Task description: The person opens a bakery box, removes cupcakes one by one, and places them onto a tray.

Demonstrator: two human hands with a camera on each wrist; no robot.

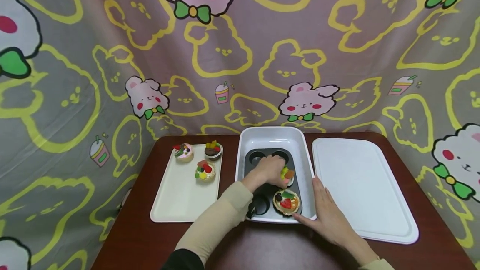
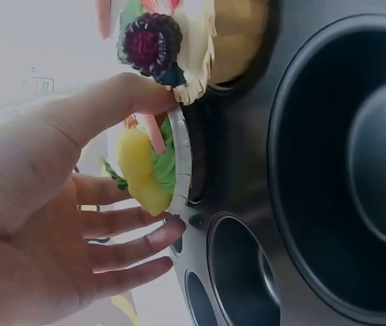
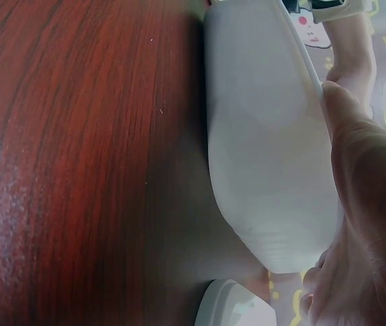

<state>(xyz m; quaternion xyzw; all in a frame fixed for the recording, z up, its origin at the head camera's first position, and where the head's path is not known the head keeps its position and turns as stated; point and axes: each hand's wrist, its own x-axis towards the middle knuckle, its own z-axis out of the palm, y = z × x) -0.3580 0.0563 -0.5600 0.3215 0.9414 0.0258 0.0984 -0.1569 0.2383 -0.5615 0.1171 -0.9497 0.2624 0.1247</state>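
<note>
My left hand (image 1: 267,171) reaches into a dark muffin tin (image 2: 240,163) and grips a small cupcake (image 2: 181,159) with yellow and green topping, thumb on one side of its rim and fingers on the other. Beside it, a fruit tart (image 1: 286,203) with a dark berry and red fruit sits in the near right cup. The tin lies inside a white basin (image 1: 271,134). At the basin's near right corner rests my right hand (image 1: 331,216), its thumb along the front rim and its fingers straight against the right side. The cupcake's base is mostly hidden.
On the left, a cream tray (image 1: 174,205) bears a pink-topped cupcake (image 1: 183,153), a dark cupcake (image 1: 213,151) and another fruit tart (image 1: 205,171). A flat white tray or lid (image 1: 360,186) lies right of the basin on the brown table (image 1: 262,247). Behind hangs a patterned cloth (image 1: 240,53).
</note>
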